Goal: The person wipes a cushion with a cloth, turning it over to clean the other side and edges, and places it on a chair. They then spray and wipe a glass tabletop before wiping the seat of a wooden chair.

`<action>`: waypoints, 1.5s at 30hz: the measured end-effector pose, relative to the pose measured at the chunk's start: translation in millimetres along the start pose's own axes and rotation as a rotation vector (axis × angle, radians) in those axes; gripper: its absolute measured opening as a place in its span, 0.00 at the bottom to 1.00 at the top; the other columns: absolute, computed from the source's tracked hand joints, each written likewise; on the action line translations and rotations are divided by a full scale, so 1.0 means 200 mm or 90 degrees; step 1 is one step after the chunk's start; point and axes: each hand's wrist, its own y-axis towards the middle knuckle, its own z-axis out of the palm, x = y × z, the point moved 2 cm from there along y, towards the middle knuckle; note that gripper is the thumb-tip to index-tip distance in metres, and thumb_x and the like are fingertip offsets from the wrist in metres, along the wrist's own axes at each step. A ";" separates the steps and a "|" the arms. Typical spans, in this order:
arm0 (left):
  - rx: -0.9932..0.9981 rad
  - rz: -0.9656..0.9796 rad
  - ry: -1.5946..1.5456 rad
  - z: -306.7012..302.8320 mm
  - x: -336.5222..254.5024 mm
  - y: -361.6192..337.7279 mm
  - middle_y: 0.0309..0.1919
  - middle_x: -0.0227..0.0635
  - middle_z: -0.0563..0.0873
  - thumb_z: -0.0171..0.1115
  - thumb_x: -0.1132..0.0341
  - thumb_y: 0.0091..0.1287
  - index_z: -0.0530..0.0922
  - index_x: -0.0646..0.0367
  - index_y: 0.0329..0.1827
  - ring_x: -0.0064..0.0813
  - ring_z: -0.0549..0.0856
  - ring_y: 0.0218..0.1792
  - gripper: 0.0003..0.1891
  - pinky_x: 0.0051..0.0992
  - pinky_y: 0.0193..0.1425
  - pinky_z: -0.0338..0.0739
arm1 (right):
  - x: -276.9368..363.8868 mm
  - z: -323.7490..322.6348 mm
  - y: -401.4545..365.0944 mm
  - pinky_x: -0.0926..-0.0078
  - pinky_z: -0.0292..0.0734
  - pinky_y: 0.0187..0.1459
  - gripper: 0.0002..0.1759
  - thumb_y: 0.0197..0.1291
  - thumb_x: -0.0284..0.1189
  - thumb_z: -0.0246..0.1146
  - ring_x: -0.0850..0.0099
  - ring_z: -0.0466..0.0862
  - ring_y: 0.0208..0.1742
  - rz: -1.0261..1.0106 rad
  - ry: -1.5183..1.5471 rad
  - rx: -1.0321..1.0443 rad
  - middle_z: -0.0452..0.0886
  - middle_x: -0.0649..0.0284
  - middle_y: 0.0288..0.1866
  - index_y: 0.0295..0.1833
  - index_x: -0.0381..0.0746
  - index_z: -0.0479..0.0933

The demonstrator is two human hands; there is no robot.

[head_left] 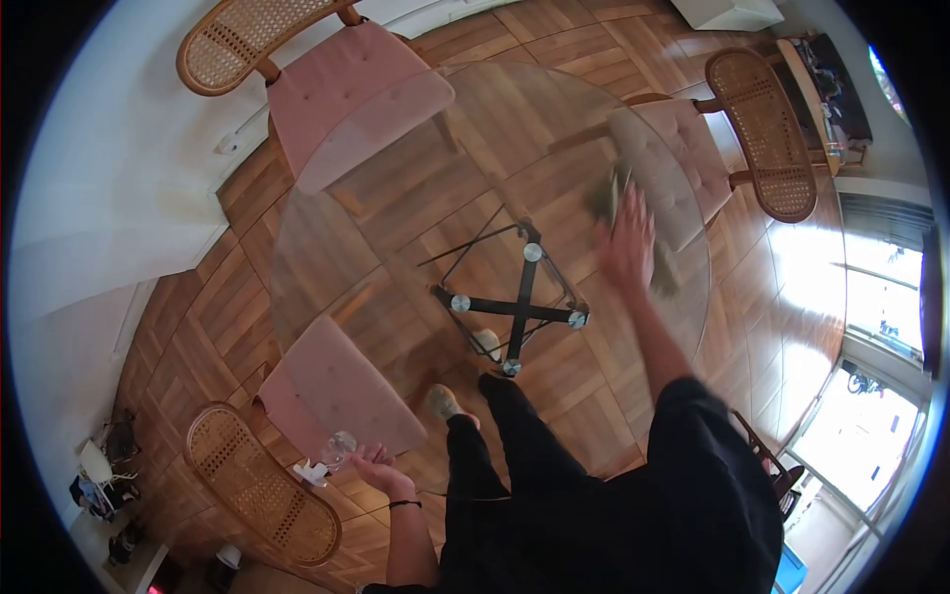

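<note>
My right hand [628, 243] is stretched out over the right side of the round glass table [376, 238]. Under its fingers is a greenish-grey cloth [604, 201], pressed to the glass; hand and cloth are smeared by motion. Low on the left, my left hand [374, 469] is closed round a clear spray bottle [339, 448] with a white spray head. The bottle is held near a pink-seated chair, off the tabletop. Through the glass shows the table's black crossed base [522, 309] with round metal pads.
Chairs with pink seats and cane backs surround the table: one at upper left [336, 94], one at upper right [762, 139], one at lower left [262, 485]. A white wall [129, 168] runs along the left. Bright glass doors [856, 416] stand at right.
</note>
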 end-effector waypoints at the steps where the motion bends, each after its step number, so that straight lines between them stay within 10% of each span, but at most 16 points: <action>1: -0.007 -0.011 -0.001 0.00 -0.01 0.00 0.42 0.33 0.81 0.37 0.35 0.78 0.70 0.60 0.67 0.24 0.77 0.41 0.36 0.26 0.42 0.67 | 0.14 -0.08 -0.21 0.49 0.46 0.81 0.43 0.71 0.44 0.53 0.50 0.53 0.84 0.055 -0.006 0.104 0.53 0.44 0.84 0.82 0.31 0.50; 6: -0.005 0.010 0.004 0.03 -0.04 -0.02 0.35 0.30 0.78 0.37 0.35 0.78 0.71 0.62 0.66 0.21 0.74 0.34 0.36 0.19 0.33 0.61 | 0.74 -0.17 -0.86 0.47 0.52 0.79 0.40 0.68 0.43 0.56 0.54 0.55 0.84 -0.275 0.221 0.281 0.55 0.51 0.83 0.80 0.36 0.57; 10: 0.015 0.028 0.007 0.01 -0.02 0.00 0.33 0.29 0.78 0.36 0.35 0.79 0.71 0.64 0.65 0.21 0.73 0.33 0.37 0.18 0.31 0.59 | 0.78 -0.10 -0.32 0.48 0.57 0.76 0.34 0.68 0.36 0.53 0.55 0.62 0.80 -0.428 0.102 0.216 0.61 0.51 0.80 0.77 0.37 0.62; 16: 0.032 0.035 0.038 -0.02 0.02 0.04 0.44 0.36 0.82 0.36 0.32 0.77 0.70 0.61 0.67 0.29 0.77 0.44 0.39 0.28 0.45 0.68 | -0.01 0.10 0.66 0.50 0.54 0.78 0.31 0.74 0.41 0.49 0.56 0.61 0.81 -0.079 -0.022 -0.063 0.63 0.56 0.81 0.79 0.43 0.61; 24: 0.017 0.029 0.045 0.02 -0.03 -0.03 0.45 0.39 0.81 0.36 0.30 0.76 0.69 0.66 0.69 0.30 0.78 0.44 0.43 0.29 0.47 0.70 | -0.13 -0.03 -0.30 0.48 0.46 0.81 0.40 0.72 0.44 0.53 0.50 0.53 0.84 0.151 0.031 0.002 0.53 0.47 0.85 0.80 0.31 0.55; 27: 0.032 0.031 0.040 -0.01 0.02 0.03 0.46 0.39 0.81 0.35 0.30 0.76 0.69 0.65 0.69 0.31 0.78 0.46 0.43 0.30 0.47 0.71 | 0.44 -0.14 -0.70 0.43 0.50 0.78 0.41 0.66 0.42 0.59 0.47 0.53 0.84 -0.018 -0.104 0.231 0.53 0.45 0.83 0.79 0.32 0.59; 30: 0.053 0.026 0.050 -0.04 0.04 0.07 0.47 0.41 0.82 0.35 0.31 0.76 0.68 0.63 0.70 0.31 0.78 0.47 0.41 0.30 0.47 0.71 | 0.76 -0.15 -0.76 0.48 0.50 0.79 0.38 0.64 0.40 0.59 0.56 0.55 0.84 -0.256 0.264 0.199 0.56 0.53 0.84 0.79 0.41 0.62; 34: -0.010 0.042 0.060 0.03 -0.02 -0.04 0.46 0.39 0.82 0.36 0.30 0.75 0.72 0.61 0.66 0.31 0.78 0.46 0.41 0.31 0.48 0.69 | 0.84 0.00 -0.24 0.51 0.50 0.80 0.36 0.69 0.43 0.56 0.61 0.55 0.84 -0.415 0.236 0.141 0.56 0.60 0.84 0.79 0.44 0.61; 37: 0.000 0.039 0.069 0.02 -0.03 -0.03 0.45 0.38 0.82 0.37 0.30 0.75 0.72 0.59 0.65 0.30 0.78 0.45 0.39 0.31 0.47 0.69 | 0.66 0.07 0.30 0.52 0.57 0.76 0.31 0.69 0.43 0.54 0.60 0.63 0.79 -0.312 0.106 -0.029 0.62 0.58 0.81 0.75 0.43 0.66; 39: 0.011 0.038 0.077 0.02 -0.04 -0.01 0.43 0.37 0.82 0.37 0.30 0.75 0.72 0.58 0.64 0.30 0.78 0.44 0.39 0.31 0.46 0.69 | 0.36 0.05 0.57 0.52 0.59 0.74 0.29 0.68 0.40 0.54 0.59 0.64 0.77 -0.184 0.045 0.082 0.64 0.58 0.79 0.73 0.43 0.68; 45: 0.029 0.048 0.088 -0.01 -0.01 0.04 0.40 0.37 0.82 0.38 0.29 0.74 0.71 0.58 0.63 0.28 0.78 0.40 0.39 0.28 0.42 0.70 | -0.68 -0.05 0.02 0.52 0.56 0.77 0.33 0.74 0.42 0.52 0.55 0.64 0.79 0.123 0.007 -0.170 0.63 0.54 0.80 0.80 0.43 0.61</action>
